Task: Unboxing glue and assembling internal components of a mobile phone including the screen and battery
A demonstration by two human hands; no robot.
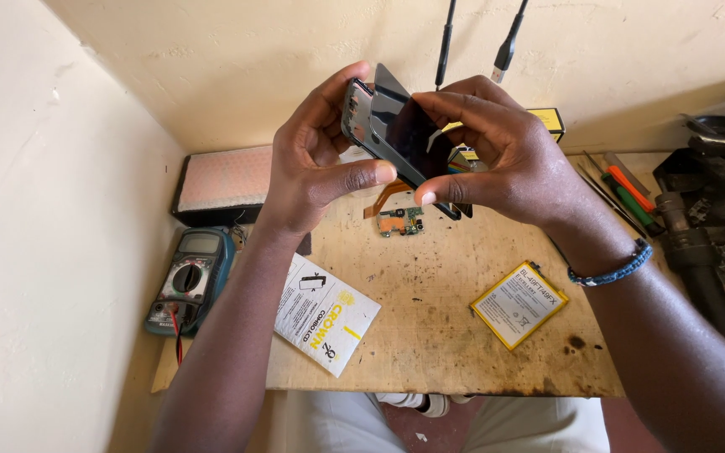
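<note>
Two hands: left hand point(316, 164) and right hand point(497, 159) hold a phone point(396, 134) above the desk point(430, 335).
Fingers: closed around its edges, thumbs on the lower side.
Phone: dark glossy screen, lifting from grey frame, tilted.

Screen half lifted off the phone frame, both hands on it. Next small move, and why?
Probably ease the dark screen panel a little further off the phone frame, slowly: the left hand grips the frame, the right hand pinches the panel, and an orange flex cable hangs below.
</note>
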